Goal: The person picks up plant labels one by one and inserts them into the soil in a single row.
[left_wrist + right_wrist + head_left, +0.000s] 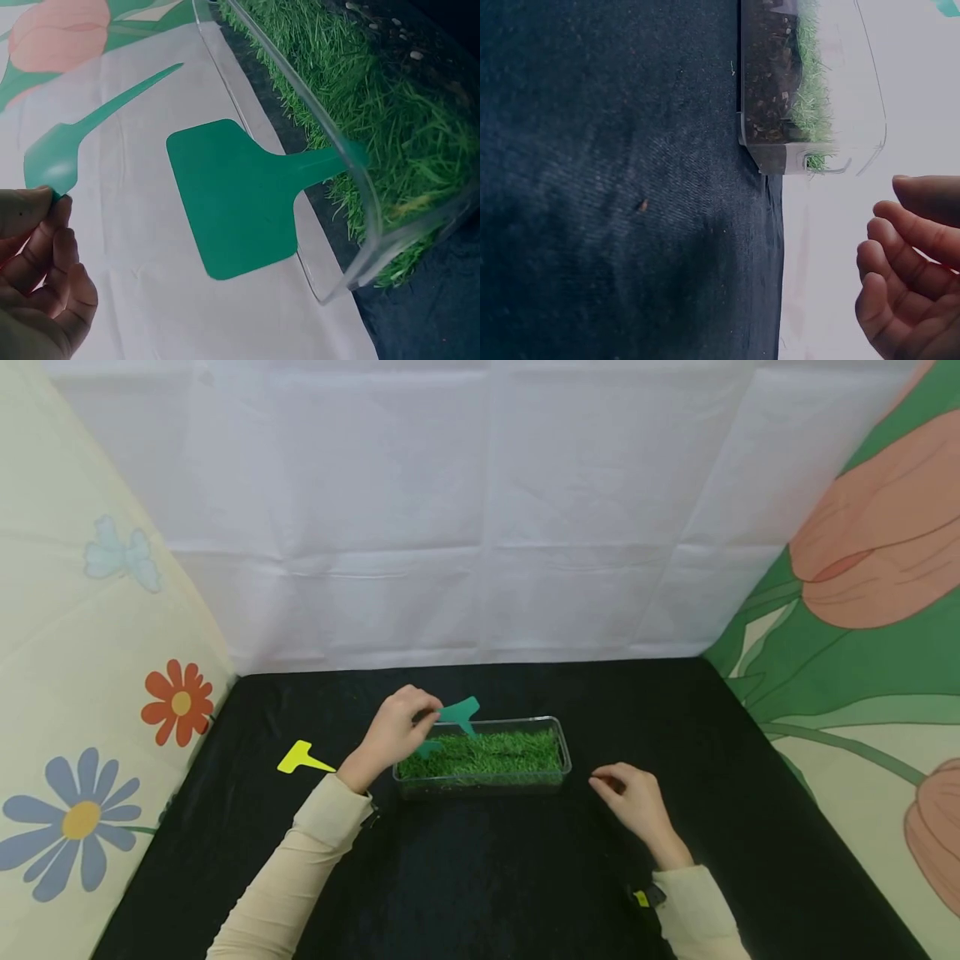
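Observation:
My left hand (397, 722) pinches a green T-shaped plant label (56, 157) by its wide head, between thumb and fingertip. Its narrow stem points away from the fingers, above the left part of a clear box (567, 764) of green grass (510, 756). At the box's left end a second green plant label (232, 199) stands with its stem among the grass and its head leaning out past the rim. To the right of the box hovers my right hand (633, 802), fingers loosely curled and holding nothing.
On the black tablecloth (480, 877), left of my left forearm, lies a yellow T-shaped plant label (302, 757). Dark soil (769, 97) shows through the box wall. A white cloth (480, 527) hangs behind the table, with flower-patterned cloths on both sides.

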Motion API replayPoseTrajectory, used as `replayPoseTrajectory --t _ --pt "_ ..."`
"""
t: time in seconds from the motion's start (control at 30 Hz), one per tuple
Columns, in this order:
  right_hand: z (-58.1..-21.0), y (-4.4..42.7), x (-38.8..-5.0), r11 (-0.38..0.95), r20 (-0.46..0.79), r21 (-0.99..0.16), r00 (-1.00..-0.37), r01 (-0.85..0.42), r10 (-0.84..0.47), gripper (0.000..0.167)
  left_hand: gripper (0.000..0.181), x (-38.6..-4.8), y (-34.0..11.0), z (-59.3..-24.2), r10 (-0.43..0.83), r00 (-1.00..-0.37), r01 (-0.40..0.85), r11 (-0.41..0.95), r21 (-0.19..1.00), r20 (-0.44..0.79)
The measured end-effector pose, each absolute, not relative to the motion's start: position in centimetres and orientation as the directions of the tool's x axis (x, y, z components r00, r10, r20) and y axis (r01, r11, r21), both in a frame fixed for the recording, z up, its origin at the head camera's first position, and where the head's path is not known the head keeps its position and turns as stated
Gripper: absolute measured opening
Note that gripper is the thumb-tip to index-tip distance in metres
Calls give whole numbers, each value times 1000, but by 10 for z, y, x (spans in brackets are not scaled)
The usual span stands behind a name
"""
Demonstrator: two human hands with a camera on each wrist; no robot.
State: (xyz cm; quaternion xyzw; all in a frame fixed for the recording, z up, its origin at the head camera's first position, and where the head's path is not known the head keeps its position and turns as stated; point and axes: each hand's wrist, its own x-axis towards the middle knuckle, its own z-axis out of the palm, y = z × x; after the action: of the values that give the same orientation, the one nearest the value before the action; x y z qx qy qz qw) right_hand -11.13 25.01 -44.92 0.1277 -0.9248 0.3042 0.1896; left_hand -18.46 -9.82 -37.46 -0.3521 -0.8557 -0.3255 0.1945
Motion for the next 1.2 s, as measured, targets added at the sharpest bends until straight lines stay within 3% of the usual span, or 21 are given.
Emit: replayPoseTrajectory --t 0.9,1.2 --pt "-453 249 -108 790 424 -509 -898 -342 -115 8 11 -183 -91 -389 587 -670 729 636 253 453" --pt "-454 249 -107 794 427 -503 -897 -341 -115 9 12 -184 -90 -397 594 -680 721 647 247 430"
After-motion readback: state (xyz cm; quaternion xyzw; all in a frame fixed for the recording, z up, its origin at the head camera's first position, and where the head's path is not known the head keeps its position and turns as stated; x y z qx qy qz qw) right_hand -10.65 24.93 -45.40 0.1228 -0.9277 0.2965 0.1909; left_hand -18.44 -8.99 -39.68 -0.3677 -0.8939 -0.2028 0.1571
